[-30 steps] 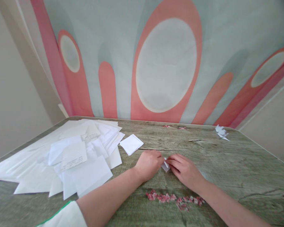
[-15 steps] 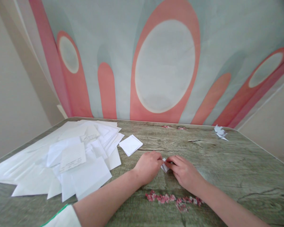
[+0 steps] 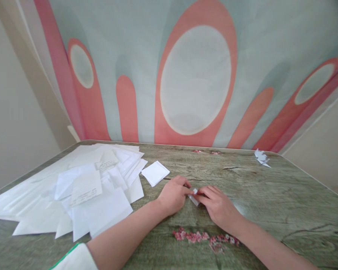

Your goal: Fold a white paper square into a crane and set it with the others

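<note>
A small folded piece of white paper [image 3: 194,200] lies on the wood-patterned table between my two hands. My left hand [image 3: 174,195] pinches its left side with thumb and fingers. From the right, the fingers of my right hand [image 3: 218,206] are closed on its other side. Both hands partly cover the paper, so its exact folds cannot be made out. Left of my left hand is a small stack of square white sheets [image 3: 156,173].
A wide spread of loose white sheets [image 3: 109,210] covers the table's left part, some with printed lines. Folded white paper pieces [image 3: 261,157] sit at the far right. Pink blossoms [image 3: 191,236] show on the tabletop [image 3: 270,210] near me. A patterned wall covering [image 3: 197,78] stands behind.
My left fingers have shifted slightly on the folded paper and its visible shape looks narrower. My right hand stays almost in place, still on the paper.
</note>
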`<state>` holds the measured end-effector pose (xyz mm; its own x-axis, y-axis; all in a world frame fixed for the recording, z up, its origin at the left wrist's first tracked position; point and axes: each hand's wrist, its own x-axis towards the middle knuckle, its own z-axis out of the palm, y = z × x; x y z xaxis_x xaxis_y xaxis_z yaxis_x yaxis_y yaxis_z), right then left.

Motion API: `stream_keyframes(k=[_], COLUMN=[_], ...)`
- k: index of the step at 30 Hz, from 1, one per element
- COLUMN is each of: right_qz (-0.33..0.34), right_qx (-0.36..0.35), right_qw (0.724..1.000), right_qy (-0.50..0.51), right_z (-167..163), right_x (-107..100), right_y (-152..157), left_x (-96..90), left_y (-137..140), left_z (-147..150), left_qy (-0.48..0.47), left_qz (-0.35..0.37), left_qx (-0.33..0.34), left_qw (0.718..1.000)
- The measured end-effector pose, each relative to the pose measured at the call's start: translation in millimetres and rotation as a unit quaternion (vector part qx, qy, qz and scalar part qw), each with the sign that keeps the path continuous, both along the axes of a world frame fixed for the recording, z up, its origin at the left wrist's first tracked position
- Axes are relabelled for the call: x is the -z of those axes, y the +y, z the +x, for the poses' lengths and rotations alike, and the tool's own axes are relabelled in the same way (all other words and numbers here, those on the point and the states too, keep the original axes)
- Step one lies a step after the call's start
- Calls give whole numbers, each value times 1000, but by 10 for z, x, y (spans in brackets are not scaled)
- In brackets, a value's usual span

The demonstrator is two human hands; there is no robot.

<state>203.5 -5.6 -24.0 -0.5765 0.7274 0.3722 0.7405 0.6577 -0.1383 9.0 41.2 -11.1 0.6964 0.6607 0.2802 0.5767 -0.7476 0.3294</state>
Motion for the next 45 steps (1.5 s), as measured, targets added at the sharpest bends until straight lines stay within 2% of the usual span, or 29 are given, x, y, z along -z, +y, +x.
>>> stream_keyframes(k=[6,9,12,17,21,29,35,42,45], right_qz=[-16,-20,-13,37,56,33,40,32,0], right_qx=[5,5,3,14,29,-5,17,49,9], right_qw=[1000,999,998,994,989,988,990,985,990], right_qy=[-10,-34,-61,-106,-136,-148,-131,-164,-142], right_z=[-2,0,-12,-70,-98,-5,-41,-131,-71], right_x=[11,-16,-40,-29,-32,-16,-9,-124,-228], right_y=[16,9,-2,-27,-54,-39,-140,-303,-279], left_x=[55,66,61,35,21,-7,-10,-7,-1], left_y=[60,72,60,19,14,4,8,-2,-1], left_z=[7,4,-1,-5,-7,-11,-15,-16,-12], left_qy=[-82,-106,-94,-40,2,50,60,55,51], left_qz=[-75,-90,-79,-24,5,36,34,33,39], left_qx=[-45,-53,-39,16,1,-4,-4,-8,-1], left_qw=[993,989,992,999,1000,998,998,998,998])
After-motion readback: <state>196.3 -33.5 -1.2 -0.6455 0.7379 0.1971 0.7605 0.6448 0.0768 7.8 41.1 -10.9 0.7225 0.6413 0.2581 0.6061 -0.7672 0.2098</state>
